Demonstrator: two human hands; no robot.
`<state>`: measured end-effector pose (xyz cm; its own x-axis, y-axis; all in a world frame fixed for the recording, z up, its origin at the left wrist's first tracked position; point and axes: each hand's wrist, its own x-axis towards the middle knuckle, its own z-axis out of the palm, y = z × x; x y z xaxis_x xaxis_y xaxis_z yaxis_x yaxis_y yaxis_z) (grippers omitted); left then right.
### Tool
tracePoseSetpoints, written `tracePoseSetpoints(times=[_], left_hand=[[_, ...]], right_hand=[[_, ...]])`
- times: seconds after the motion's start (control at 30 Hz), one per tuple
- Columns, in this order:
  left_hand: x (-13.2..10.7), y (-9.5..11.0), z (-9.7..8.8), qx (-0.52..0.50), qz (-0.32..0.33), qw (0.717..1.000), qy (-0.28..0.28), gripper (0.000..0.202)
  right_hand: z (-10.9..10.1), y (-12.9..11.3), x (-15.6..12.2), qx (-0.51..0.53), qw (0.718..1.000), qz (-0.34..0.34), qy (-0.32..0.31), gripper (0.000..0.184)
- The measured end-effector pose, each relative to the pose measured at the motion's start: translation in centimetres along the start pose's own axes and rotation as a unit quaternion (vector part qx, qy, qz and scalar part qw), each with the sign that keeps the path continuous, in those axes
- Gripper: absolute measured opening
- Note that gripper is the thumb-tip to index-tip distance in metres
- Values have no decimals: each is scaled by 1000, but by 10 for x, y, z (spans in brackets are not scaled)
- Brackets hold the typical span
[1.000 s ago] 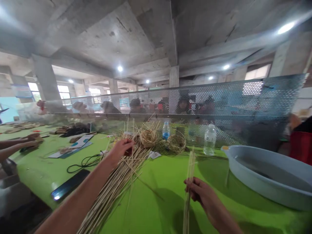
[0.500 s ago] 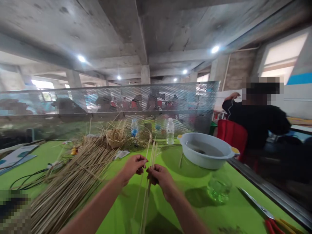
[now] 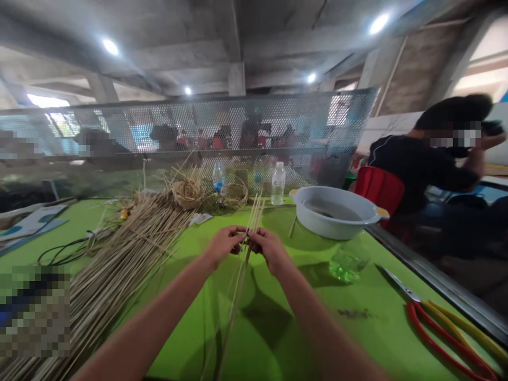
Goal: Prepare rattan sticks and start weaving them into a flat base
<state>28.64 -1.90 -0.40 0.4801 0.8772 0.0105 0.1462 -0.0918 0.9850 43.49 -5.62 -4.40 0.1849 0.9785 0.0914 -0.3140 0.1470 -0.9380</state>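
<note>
Several long, thin pale straw strands (image 3: 235,296) run upright between my hands, their tips above the fingers and their lower ends reaching down toward the table's near edge. My left hand (image 3: 227,244) pinches them from the left, fingertips closed. From the right, my right hand (image 3: 269,247) grips the same strands, its fingers touching or nearly touching the left ones. A big heap of loose straw (image 3: 119,254) lies to the left of my left arm. Behind it sit a small woven straw basket (image 3: 188,194) and a second one (image 3: 235,196).
A pale blue basin (image 3: 333,225) of water stands at right, with a clear container (image 3: 348,263) before it. Scissors (image 3: 413,296) with red handles lie near the right edge. Bottles (image 3: 278,185) stand by a perforated metal screen (image 3: 159,124). A person (image 3: 420,153) sits beyond.
My hands have come together around the strands; the separate strand in my left hand now joins the others. The view has tilted downward. The person at right has turned and raised an arm.
</note>
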Motion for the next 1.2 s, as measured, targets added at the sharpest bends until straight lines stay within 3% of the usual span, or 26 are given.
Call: tracePoseSetpoints(times=[0.7,1.0,1.2], left_hand=[[5,5,11,32,-1,999,-20,29],[10,8,13,52,8,998,-30,34],[16,5,14,34,14,999,-39,39]], right_hand=[[-13,-2,0,-11,1000,6,8,31],[-18,0,1,0,1000,-4,24,23],[-17,-2,2,-3,1000,-5,22,32]])
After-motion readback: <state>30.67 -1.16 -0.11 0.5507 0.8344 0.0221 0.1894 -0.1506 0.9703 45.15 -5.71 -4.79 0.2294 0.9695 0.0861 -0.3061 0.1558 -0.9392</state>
